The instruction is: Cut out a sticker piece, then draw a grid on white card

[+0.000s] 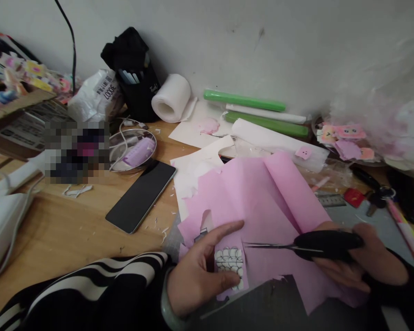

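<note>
My left hand (pixel 200 271) is at a sheet of pink paper (pixel 241 188), its thumb pressing on a small white piece with black scale-like outlines (pixel 228 262) and its index finger stretched along the sheet. Whatever the other fingers do underneath is hidden. My right hand (pixel 352 266) grips black-handled scissors (pixel 326 243). Their thin blades point left, with the tips at the pink paper just right of the white piece. On the right, part of the sheet curls up into a roll (pixel 296 193).
A black phone (pixel 141 195) lies left of the paper. Behind stand a white paper roll (pixel 172 97) and a black pen pouch (pixel 136 82). Green rolls (pixel 244 100) lie along the wall. Keys (pixel 376 200), a ruler (pixel 330 199) and small pink cutouts (pixel 348 149) are at right.
</note>
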A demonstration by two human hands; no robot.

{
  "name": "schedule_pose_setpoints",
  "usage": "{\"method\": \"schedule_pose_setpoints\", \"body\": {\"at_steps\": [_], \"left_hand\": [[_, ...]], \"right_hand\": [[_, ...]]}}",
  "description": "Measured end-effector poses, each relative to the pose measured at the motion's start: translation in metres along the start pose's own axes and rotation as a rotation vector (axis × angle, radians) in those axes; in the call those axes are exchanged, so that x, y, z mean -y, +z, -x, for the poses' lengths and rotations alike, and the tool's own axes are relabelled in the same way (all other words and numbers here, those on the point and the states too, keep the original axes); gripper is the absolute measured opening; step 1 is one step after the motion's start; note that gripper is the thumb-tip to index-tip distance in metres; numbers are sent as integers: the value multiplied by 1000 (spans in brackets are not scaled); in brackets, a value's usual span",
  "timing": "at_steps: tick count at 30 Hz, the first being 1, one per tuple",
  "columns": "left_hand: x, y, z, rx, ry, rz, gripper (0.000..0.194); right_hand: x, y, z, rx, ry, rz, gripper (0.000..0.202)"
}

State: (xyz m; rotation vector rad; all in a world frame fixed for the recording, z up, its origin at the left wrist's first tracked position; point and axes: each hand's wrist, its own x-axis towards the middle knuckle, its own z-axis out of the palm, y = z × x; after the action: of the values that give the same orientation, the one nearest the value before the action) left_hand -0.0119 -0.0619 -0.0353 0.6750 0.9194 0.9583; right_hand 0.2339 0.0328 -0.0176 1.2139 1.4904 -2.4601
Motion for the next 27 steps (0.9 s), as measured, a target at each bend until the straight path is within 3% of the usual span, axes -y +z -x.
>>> {"method": "schedule_pose_setpoints", "body": {"at_steps": [5,10,18,27], "left_hand": [[-1,-1,1,-10,-7,-20,64],[1,-1,1,-1,-32,-48,66],[4,-2,1,3,15,-58,66],[4,-2,1,14,6,-41,65]], "right_hand": [[-2,1,-3,60,-184,-125,75],[0,1,-10,121,-197,-107,75],[-1,15,-22,55,-201,-95,69],[0,12,-22,42,-236,-142,67]]}}
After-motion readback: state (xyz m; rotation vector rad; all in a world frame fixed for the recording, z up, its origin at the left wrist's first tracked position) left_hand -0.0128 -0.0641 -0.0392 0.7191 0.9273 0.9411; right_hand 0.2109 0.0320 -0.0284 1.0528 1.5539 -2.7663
